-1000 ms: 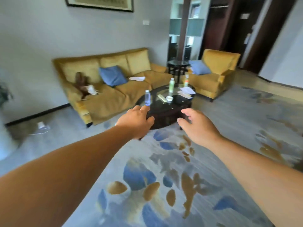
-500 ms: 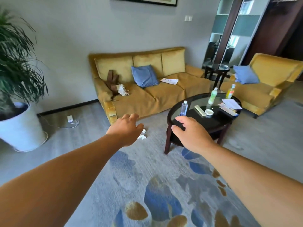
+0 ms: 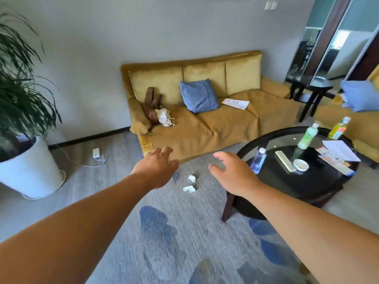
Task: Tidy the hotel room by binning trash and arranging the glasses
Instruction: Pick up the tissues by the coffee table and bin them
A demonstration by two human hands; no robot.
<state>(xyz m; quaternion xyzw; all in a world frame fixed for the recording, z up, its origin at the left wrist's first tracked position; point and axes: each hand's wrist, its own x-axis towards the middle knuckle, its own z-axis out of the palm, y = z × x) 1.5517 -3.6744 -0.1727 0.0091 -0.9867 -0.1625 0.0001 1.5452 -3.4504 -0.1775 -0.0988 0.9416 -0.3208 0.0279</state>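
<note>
Trash comes first, I think. A paper ball [image 3: 191, 178] and a second paper ball [image 3: 189, 188] lie on the carpet [image 3: 164, 232] at my 12 o'clock, near the front of the sofa [image 3: 205, 128].

My left hand [image 3: 155, 167] and my right hand [image 3: 231, 171] both reach out over the floor. Their fingers are loose and spread, and neither hand has hold of anything. The two balls lie between them.

Some things could go wrong here. The round desk [image 3: 287, 185] is at my 2 o'clock, and my right arm crosses its near edge. If I swing that arm, I might bump the small water bottle [image 3: 258, 160], which stands close to the rim at the desk's 9 o'clock. It looks light, so it could tip and roll off.

The paper balls are small and soft, so I could grab one and miss the other.

A white plug and cord [image 3: 96, 153] lie on the floor at my 10 o'clock, and I could trip there.

I see no bin and no glasses yet.
</note>
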